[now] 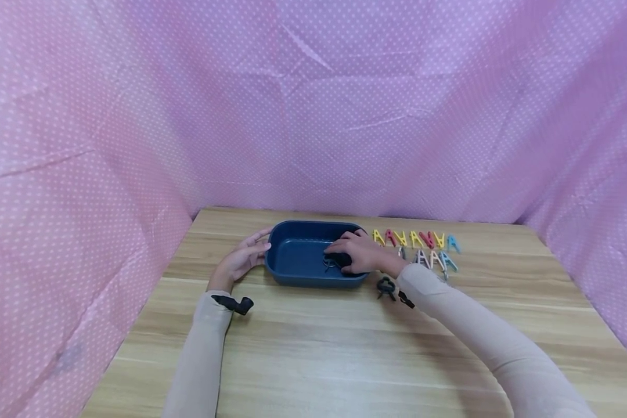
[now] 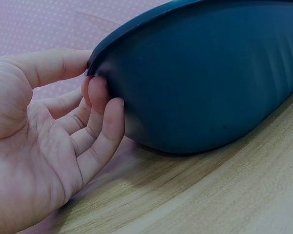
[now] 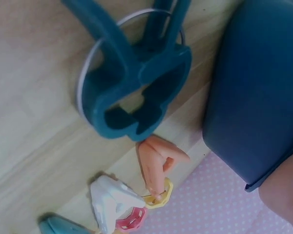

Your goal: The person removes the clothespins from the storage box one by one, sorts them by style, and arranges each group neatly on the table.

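Observation:
A dark blue oblong basin (image 1: 296, 280) sits on the wooden table. At its left end, my left hand (image 1: 244, 258) pinches the rim, thumb on the edge and curled fingers against the outer wall, as the left wrist view (image 2: 53, 131) shows. My right hand (image 1: 363, 253) reaches over the basin's right end and grips a dark spring clip (image 1: 338, 260) low inside it; part of that clip is hidden under the fingers. Outside the basin, below the right wrist, lies a similar dark clip (image 1: 385, 286), a teal-looking one with a wire ring (image 3: 132, 87) in the right wrist view.
Right of the basin, a back row of yellow, red and blue clothespins (image 1: 417, 238) lies on the table (image 1: 313, 348). Nearer, white, peach and blue clothespins (image 1: 448, 261) form a second row, partly behind the right forearm. A pink dotted cloth (image 1: 313, 128) hangs around the table.

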### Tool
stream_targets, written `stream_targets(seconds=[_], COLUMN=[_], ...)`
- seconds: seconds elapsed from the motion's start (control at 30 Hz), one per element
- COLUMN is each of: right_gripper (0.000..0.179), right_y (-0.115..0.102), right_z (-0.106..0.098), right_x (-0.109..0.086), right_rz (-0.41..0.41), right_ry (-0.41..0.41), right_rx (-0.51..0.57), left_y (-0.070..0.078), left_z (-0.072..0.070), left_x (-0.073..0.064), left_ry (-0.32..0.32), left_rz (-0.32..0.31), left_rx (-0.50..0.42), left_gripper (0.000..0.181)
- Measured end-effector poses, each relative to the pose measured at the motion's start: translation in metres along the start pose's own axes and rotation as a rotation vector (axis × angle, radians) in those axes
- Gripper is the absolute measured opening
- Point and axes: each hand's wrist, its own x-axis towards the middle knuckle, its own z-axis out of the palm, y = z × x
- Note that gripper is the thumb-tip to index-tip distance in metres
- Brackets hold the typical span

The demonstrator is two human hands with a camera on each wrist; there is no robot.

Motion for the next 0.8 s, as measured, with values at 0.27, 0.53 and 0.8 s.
stream_targets(seconds=[0.27, 0.53, 0.8], right_gripper=[0.057, 0.059, 0.058], right_y=[-0.0017, -0.0029, -0.0008], right_z=[0.0034, 0.0029, 0.0048], right_x=[0.0019, 0.0023, 0.0009], right_rz=[0.028, 0.026, 0.046], right_ry=[0.011, 0.019, 0.020], right_rx=[-0.007, -0.001, 0.026], left_y=[-0.0008, -0.0005, -0.0048], left_z=[-0.0034, -0.0035, -0.0059], left_x=[-0.0005, -0.0020, -0.0006], left_ry=[-0.002, -0.004, -0.063], left_rz=[-0.002, 0.005, 0.063], left_rx=[0.000, -0.003, -0.003], left_gripper=[0.058, 0.060, 0.059])
